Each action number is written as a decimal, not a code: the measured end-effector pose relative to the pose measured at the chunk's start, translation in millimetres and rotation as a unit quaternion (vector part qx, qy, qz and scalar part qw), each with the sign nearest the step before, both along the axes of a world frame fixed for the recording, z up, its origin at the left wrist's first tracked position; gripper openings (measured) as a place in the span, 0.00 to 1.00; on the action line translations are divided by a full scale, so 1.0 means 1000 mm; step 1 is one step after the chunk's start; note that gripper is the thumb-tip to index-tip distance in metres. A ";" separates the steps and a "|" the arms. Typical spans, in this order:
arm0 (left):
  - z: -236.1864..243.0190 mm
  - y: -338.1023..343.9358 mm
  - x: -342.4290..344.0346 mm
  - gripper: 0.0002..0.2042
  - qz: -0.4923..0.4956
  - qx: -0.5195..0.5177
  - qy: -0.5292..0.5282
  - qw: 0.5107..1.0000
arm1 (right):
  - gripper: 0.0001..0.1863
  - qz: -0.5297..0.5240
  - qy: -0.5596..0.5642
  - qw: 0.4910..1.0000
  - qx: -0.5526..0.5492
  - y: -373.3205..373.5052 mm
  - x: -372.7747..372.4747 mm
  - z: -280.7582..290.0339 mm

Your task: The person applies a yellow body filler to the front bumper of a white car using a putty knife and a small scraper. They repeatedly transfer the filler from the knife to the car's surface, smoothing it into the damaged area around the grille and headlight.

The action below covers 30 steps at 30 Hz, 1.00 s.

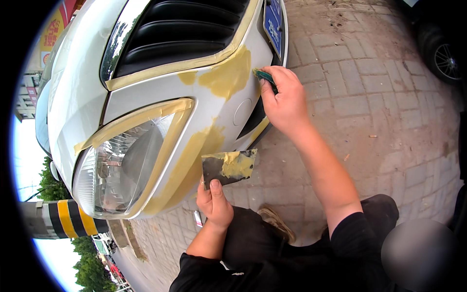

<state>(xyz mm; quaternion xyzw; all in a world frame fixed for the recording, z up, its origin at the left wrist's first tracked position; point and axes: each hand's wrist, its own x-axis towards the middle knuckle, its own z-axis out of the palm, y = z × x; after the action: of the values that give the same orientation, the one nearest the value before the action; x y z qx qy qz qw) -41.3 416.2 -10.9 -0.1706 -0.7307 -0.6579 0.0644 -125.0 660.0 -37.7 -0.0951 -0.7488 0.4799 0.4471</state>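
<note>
My right hand (284, 100) is closed on a small dark green spreader (267, 79). The spreader's tip, with some yellow filler on it, meets the white bumper (204, 104) just below the grille. My left hand (215, 204) grips the lower edge of a flat dark plate (212, 168), thumb on top. A lump of yellow body filler (237, 163) is smeared over the plate. One smooth filler patch (226, 75) lies on the bumper below the grille corner, and another (187, 160) runs down beside the headlight (134, 160).
Masking tape (187, 63) borders the grille (180, 34) and the headlight. A blue number plate (274, 27) is on the car's front. Brick paving (350, 97) spreads to the right, with another car's wheel (442, 58) beyond. A black-and-yellow striped post (68, 219) stands at the left.
</note>
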 end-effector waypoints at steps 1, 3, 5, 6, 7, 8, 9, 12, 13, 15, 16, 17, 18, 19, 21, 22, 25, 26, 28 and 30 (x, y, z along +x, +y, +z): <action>0.000 0.001 0.000 0.15 0.002 -0.006 0.000 1.000 | 0.09 0.029 0.006 0.999 -0.028 0.002 -0.001 -0.004; -0.001 0.000 0.000 0.15 0.005 -0.020 -0.005 1.000 | 0.09 0.087 0.015 0.992 -0.086 0.005 0.000 -0.010; -0.004 -0.007 -0.001 0.15 -0.004 -0.033 -0.012 0.999 | 0.09 0.076 -0.005 0.990 -0.122 0.007 0.003 -0.008; -0.005 -0.008 -0.002 0.14 -0.008 -0.039 -0.016 0.999 | 0.09 0.070 -0.015 0.988 -0.139 0.009 0.004 -0.006; -0.005 -0.007 -0.002 0.14 -0.008 -0.036 -0.014 0.999 | 0.09 0.050 -0.021 0.989 -0.137 0.009 0.003 -0.006; -0.003 -0.005 -0.002 0.14 -0.008 -0.034 -0.012 0.999 | 0.10 0.030 -0.027 0.990 -0.136 0.011 0.000 -0.006; -0.002 -0.003 -0.001 0.14 -0.007 -0.031 -0.009 0.999 | 0.10 0.011 -0.032 0.990 -0.134 0.013 -0.002 -0.007; -0.005 -0.010 0.001 0.14 -0.013 -0.039 -0.025 0.999 | 0.10 0.008 -0.001 0.995 -0.101 0.012 -0.010 -0.005; -0.004 -0.009 0.000 0.14 -0.008 -0.032 -0.020 0.999 | 0.10 0.010 0.004 0.996 -0.083 0.012 -0.010 -0.003; -0.006 -0.004 0.000 0.14 0.003 -0.018 -0.014 1.000 | 0.10 0.012 0.010 0.999 -0.047 0.009 -0.008 -0.002; -0.007 -0.003 0.000 0.13 0.009 -0.021 -0.014 1.000 | 0.11 0.018 0.025 0.999 -0.039 0.011 -0.009 -0.006; -0.009 -0.003 -0.001 0.13 0.013 -0.025 -0.012 1.000 | 0.11 0.040 0.016 0.998 -0.039 0.014 -0.007 -0.006; -0.010 -0.002 -0.002 0.13 0.018 -0.028 -0.011 0.999 | 0.11 0.062 0.006 0.997 -0.039 0.019 -0.004 -0.007; -0.009 -0.002 -0.002 0.13 0.013 -0.028 -0.017 0.999 | 0.10 0.085 -0.004 0.996 -0.038 0.021 -0.003 -0.006; -0.008 0.001 -0.002 0.14 0.006 -0.025 -0.029 0.999 | 0.11 0.047 0.002 0.995 -0.088 0.022 -0.002 -0.004; -0.006 0.003 -0.001 0.14 0.003 -0.031 -0.027 0.999 | 0.12 0.030 0.005 0.993 -0.114 0.021 -0.003 -0.003; -0.005 0.007 -0.004 0.15 -0.009 -0.038 -0.021 0.999 | 0.11 0.014 0.007 0.998 -0.062 0.017 -0.011 -0.007; -0.006 0.006 -0.002 0.15 -0.009 -0.038 -0.021 0.999 | 0.11 0.018 0.026 0.998 -0.046 0.012 -0.011 -0.006; -0.010 0.005 0.000 0.16 -0.009 -0.037 -0.023 0.999 | 0.10 0.059 0.027 0.997 -0.029 0.011 -0.005 -0.005; -0.013 0.003 -0.002 0.16 -0.014 -0.037 -0.029 0.999 | 0.10 0.095 0.016 0.995 -0.012 0.011 -0.001 -0.003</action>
<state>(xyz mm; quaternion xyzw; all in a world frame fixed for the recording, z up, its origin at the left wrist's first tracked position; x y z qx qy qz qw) -43.7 419.4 -23.9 -0.1633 -0.7536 -0.6362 0.0276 -125.7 670.5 -40.3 -0.0210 -0.7415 0.5307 0.4100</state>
